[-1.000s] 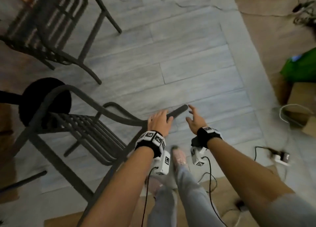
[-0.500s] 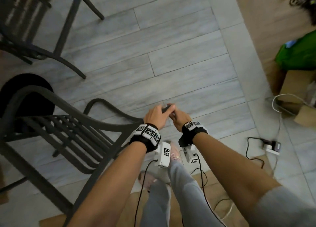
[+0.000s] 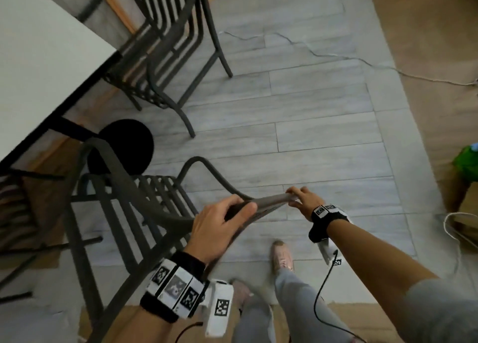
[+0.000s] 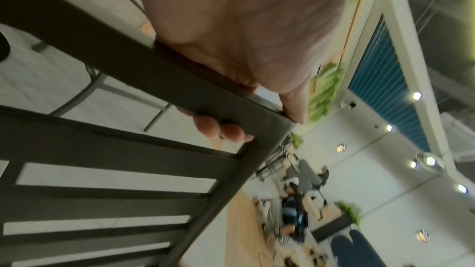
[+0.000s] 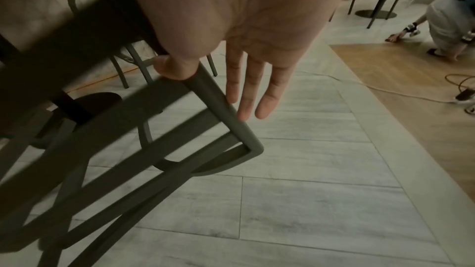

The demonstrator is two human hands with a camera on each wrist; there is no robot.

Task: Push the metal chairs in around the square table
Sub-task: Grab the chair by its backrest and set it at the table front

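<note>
A dark metal chair (image 3: 121, 221) stands in front of me, its seat facing the corner of the white square table (image 3: 38, 58). My left hand (image 3: 227, 213) grips the middle of its top back rail (image 3: 269, 203); the left wrist view shows the fingertips (image 4: 223, 129) curled under the rail (image 4: 128, 64). My right hand (image 3: 300, 199) holds the rail's far end. In the right wrist view its thumb (image 5: 177, 68) presses the rail (image 5: 226, 117), while the other fingers lie straight behind it. A second metal chair (image 3: 168, 45) stands at the table's far side.
The table's black round base (image 3: 124, 146) sits on the floor beyond the chair seat. My feet (image 3: 282, 257) are right behind the chair. A white cable (image 3: 336, 55) runs across the grey floor, with a green bag (image 3: 468, 164) and more cables (image 3: 450, 226) at the right.
My hands have spread apart along the back rail, and the right one now holds its end. The view has lifted, bringing the table and the second chair into sight.
</note>
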